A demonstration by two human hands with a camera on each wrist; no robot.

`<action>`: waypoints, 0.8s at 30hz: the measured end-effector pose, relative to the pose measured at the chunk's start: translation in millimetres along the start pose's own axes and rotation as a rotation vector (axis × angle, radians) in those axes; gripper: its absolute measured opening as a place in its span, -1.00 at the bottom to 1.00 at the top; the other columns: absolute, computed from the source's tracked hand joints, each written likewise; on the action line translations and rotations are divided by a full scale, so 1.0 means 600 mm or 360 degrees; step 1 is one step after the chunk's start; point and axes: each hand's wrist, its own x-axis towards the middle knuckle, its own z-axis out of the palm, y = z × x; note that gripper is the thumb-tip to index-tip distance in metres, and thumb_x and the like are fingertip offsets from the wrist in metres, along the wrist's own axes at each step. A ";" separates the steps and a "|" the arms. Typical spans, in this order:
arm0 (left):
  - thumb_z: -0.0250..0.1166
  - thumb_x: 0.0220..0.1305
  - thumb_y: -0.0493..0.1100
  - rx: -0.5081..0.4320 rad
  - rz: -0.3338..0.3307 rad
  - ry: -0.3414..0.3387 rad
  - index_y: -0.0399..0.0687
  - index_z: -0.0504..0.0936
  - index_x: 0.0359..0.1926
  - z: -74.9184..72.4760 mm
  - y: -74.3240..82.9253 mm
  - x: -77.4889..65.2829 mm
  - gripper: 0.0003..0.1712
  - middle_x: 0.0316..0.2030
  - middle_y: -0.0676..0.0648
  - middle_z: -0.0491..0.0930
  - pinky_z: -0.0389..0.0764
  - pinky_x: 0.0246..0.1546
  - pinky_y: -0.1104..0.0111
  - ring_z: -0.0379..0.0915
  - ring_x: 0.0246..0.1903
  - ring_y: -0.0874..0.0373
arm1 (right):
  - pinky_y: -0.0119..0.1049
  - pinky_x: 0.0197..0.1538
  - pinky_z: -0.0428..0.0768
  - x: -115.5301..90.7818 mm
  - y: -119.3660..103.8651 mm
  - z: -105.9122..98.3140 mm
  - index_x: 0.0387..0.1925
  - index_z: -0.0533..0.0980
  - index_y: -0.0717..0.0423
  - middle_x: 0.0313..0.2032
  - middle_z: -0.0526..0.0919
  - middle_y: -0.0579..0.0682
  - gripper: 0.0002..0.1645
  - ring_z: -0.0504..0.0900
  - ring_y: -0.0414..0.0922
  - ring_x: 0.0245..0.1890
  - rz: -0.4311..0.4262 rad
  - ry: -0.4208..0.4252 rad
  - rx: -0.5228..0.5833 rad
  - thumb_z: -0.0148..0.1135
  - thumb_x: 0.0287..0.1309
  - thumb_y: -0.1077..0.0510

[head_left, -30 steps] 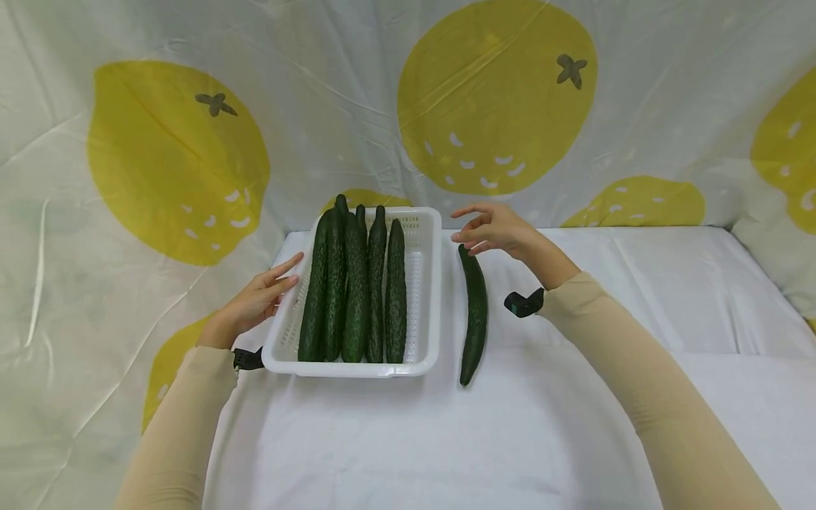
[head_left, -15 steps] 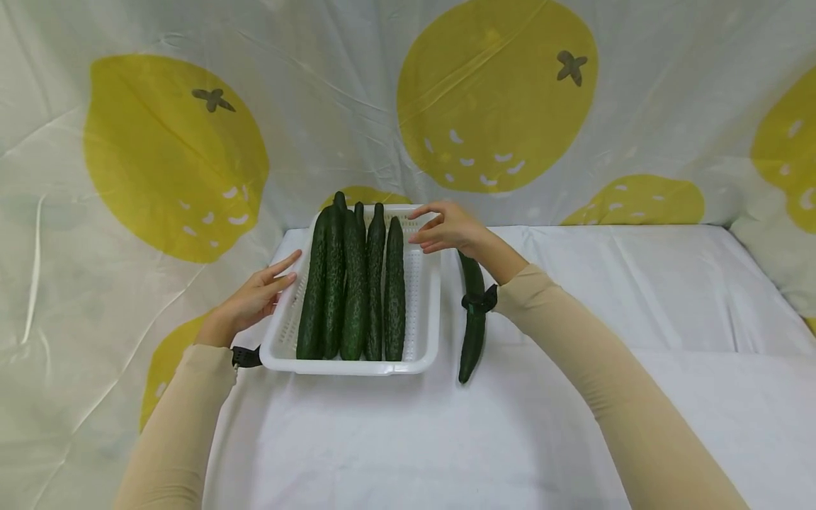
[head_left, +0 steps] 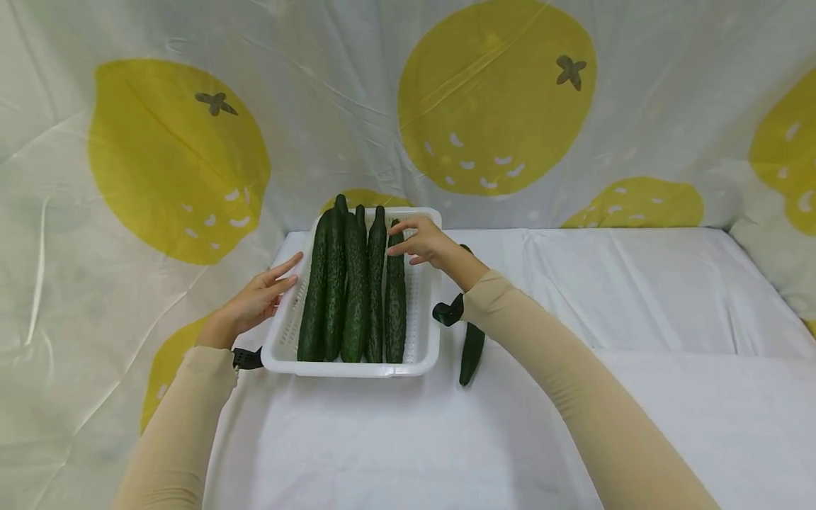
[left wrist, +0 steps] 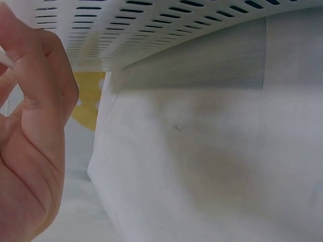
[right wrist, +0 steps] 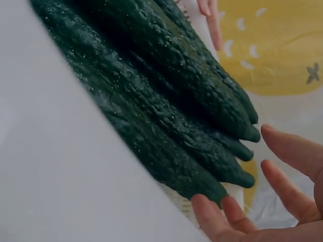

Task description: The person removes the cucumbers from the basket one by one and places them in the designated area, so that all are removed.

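A white perforated plastic basket [head_left: 357,370] stands on the table with several dark green cucumbers [head_left: 354,304] lying lengthwise in it. My left hand [head_left: 255,301] holds the basket's left side, with its fingers bent at the rim in the left wrist view. Over the basket's far right part, my right hand [head_left: 423,244] hovers with fingers spread near the far end of the rightmost cucumber [head_left: 395,312]. The right wrist view shows the fingertips [right wrist: 206,206] close to that end; contact cannot be told. One more cucumber [head_left: 472,354] lies outside, partly hidden behind my right wrist.
A white cloth [head_left: 382,439] covers the table. Behind and to the left hangs a pale curtain [head_left: 338,85] printed with yellow lemons, close to the basket's far edge. Dark wrist cameras [head_left: 449,312] sit on both wrists.
My right hand has moved left from above the loose cucumber to over the basket's right part. My left hand and the cucumbers stay where they were.
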 end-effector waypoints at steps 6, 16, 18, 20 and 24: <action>0.02 0.58 -0.14 0.0002 0.0013 -0.0014 0.24 -0.06 0.59 -0.001 -0.002 0.002 -0.28 0.03 -0.02 0.52 0.66 -0.28 0.39 0.59 -0.25 0.25 | 0.17 0.27 0.38 0.013 0.003 0.014 0.27 0.52 0.10 0.55 -0.04 -0.07 -0.39 0.21 0.20 0.41 0.0096 0.0074 0.0018 0.42 0.17 0.31; -0.01 0.59 -0.16 -0.0062 0.0023 -0.0035 0.21 -0.08 0.60 0.001 -0.001 -0.001 -0.29 -0.05 0.02 0.55 0.63 -0.36 0.44 0.57 -0.31 0.28 | 0.14 0.28 0.37 0.029 0.008 0.024 0.25 0.53 0.08 0.56 -0.07 -0.01 -0.43 0.36 0.09 0.26 0.0187 0.0107 0.0018 0.36 0.20 0.37; -0.02 0.60 -0.17 -0.0080 0.0028 -0.0047 0.18 -0.10 0.60 0.001 -0.001 -0.001 -0.29 -0.06 0.03 0.56 0.64 -0.36 0.43 0.58 -0.31 0.27 | 0.11 0.27 0.38 0.031 0.011 0.024 0.25 0.52 0.07 0.55 -0.05 0.03 -0.42 0.44 0.05 0.08 0.0218 0.0112 0.0035 0.34 0.20 0.39; -0.03 0.60 -0.18 -0.0085 0.0033 -0.0056 0.17 -0.11 0.60 0.000 -0.002 0.000 -0.29 -0.07 0.02 0.57 0.64 -0.36 0.42 0.58 -0.30 0.26 | 0.11 0.27 0.38 0.033 0.013 0.025 0.26 0.52 0.04 0.55 -0.05 0.07 -0.40 0.47 0.09 0.09 0.0250 0.0116 0.0063 0.33 0.20 0.41; -0.04 0.60 -0.17 -0.0074 0.0038 -0.0059 0.21 -0.10 0.60 -0.002 -0.003 0.000 -0.30 -0.05 0.03 0.57 0.65 -0.36 0.42 0.59 -0.29 0.26 | 0.17 0.31 0.34 0.036 0.017 0.026 0.28 0.49 0.03 0.55 -0.09 0.11 -0.35 0.18 0.33 0.39 0.0298 0.0088 0.0168 0.26 0.21 0.50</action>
